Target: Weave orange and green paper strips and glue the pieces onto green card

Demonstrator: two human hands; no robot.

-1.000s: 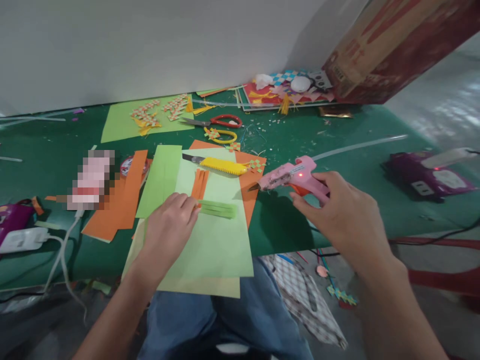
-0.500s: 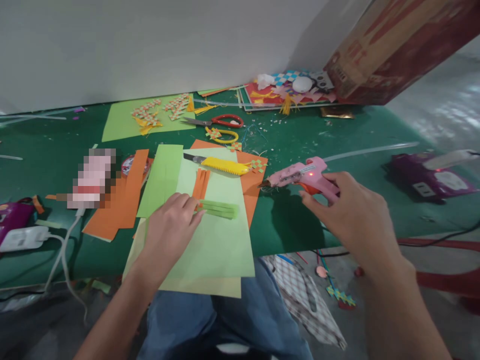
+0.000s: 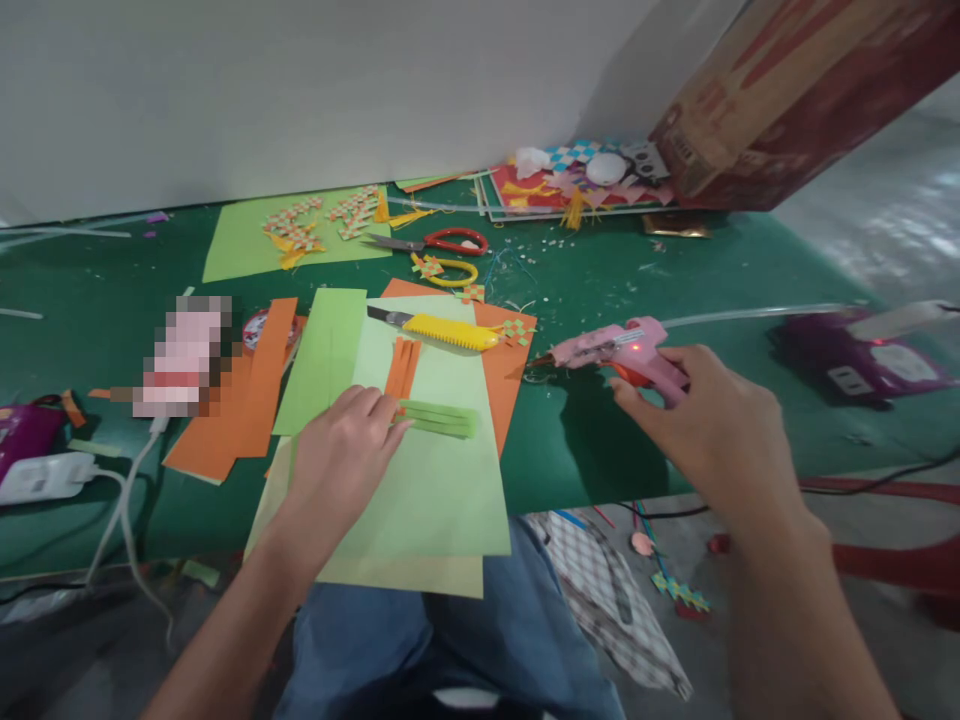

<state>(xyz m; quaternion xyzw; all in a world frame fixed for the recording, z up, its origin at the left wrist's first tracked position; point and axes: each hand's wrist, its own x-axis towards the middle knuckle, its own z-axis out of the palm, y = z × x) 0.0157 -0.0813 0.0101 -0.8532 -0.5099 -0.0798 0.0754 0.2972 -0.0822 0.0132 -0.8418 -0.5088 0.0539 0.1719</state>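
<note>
My left hand [image 3: 347,440] is closed on one end of a few green paper strips [image 3: 439,420] that lie across orange paper strips [image 3: 403,366]. Beneath these is a pale green sheet [image 3: 427,510]. A pink glue gun [image 3: 619,345] with a lit red light is in my right hand [image 3: 724,430], raised over the table, its nozzle aimed left toward the sheets. A yellow utility knife [image 3: 450,330] with its blade out rests at the sheet's top. A small woven paper piece [image 3: 517,330] lies beside the knife.
Red-handled scissors [image 3: 454,241] and a yellow-handled pair [image 3: 454,272] lie farther back. Orange paper [image 3: 255,400] and a blurred-out device [image 3: 186,355] with a white cable are at left. A cardboard box [image 3: 795,100] stands back right; a purple packet [image 3: 862,350] is at right.
My right hand has moved the glue gun slightly to the right, away from the sheets. My left hand stays in place on the green strips.
</note>
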